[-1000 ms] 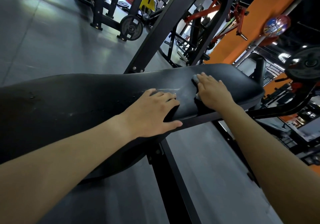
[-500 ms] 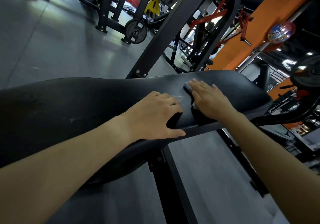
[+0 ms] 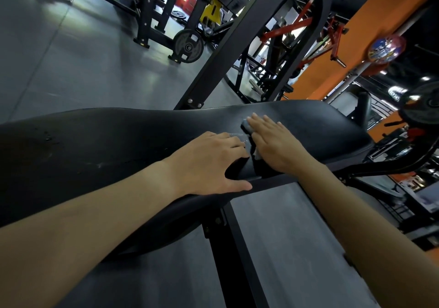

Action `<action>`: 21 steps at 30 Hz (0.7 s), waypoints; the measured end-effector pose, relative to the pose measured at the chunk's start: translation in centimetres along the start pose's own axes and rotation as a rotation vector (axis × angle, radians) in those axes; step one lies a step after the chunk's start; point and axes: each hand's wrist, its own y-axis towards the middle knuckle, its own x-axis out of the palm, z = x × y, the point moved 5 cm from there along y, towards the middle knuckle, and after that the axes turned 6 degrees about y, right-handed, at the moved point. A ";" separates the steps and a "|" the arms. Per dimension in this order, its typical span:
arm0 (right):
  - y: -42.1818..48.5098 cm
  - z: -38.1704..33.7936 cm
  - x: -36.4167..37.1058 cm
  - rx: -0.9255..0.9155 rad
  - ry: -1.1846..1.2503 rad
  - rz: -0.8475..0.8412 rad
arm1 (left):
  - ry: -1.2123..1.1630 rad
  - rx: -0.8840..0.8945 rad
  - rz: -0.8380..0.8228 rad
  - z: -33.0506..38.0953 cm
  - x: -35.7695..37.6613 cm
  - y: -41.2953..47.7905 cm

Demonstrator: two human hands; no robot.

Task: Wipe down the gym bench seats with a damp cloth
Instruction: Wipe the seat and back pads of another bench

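Cloth [image 3: 245,127] sits mid-way along the black padded desk [image 3: 95,141], which runs lengthwise left-to-right, with left hand [image 3: 209,162] spread and braced on the near edge, right hand [image 3: 273,143] flat, fingers together, pressing it, now slid closer to the left, rack post [image 3: 225,46] slanting behind.

Right hand [image 3: 275,141] lies flat, pressing the grey cloth [image 3: 245,127] onto the black bench pad [image 3: 118,136]; left hand [image 3: 209,162] braces the near edge (thumb underneath).
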 end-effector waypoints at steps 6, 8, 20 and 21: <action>0.8 3.0 -1.5 0.071 -0.021 0.026 | -0.016 -0.015 -0.008 0.0 0.3 -0.1; 1.9 4.3 -2.2 0.173 -0.009 0.080 | -0.022 -0.016 -0.017 0.0 0.4 -0.2; -3.4 -3.0 0.9 -0.028 0.012 0.047 | 0.055 0.040 0.018 0.3 -0.3 -0.6; -3.6 -2.7 0.7 -0.028 0.007 0.046 | 0.076 0.048 0.021 0.3 -0.4 -0.8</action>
